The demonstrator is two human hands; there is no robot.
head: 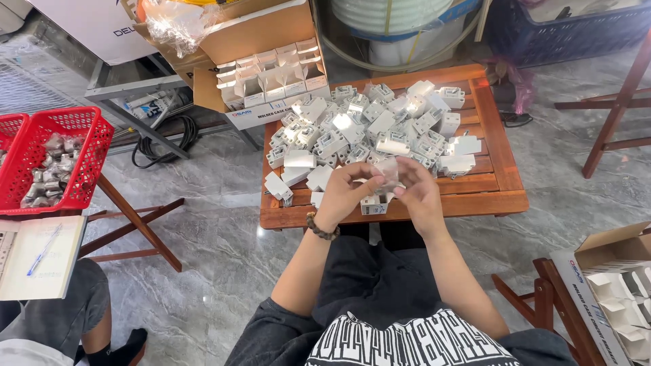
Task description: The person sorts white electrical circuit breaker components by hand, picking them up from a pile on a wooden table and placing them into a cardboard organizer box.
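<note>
My left hand and my right hand meet over the near edge of a low wooden table. Together they hold a clear plastic wrapper around a small white part. A bead bracelet sits on my left wrist. Just below the hands a small white boxed part stands on the table edge. A heap of white plastic parts and small folded boxes covers the table beyond the hands.
A cardboard carton with open white boxes stands behind the table. At left, a red basket holds wrapped parts; a notebook with a blue pen rests on another person's knee. Another carton of boxes is at right.
</note>
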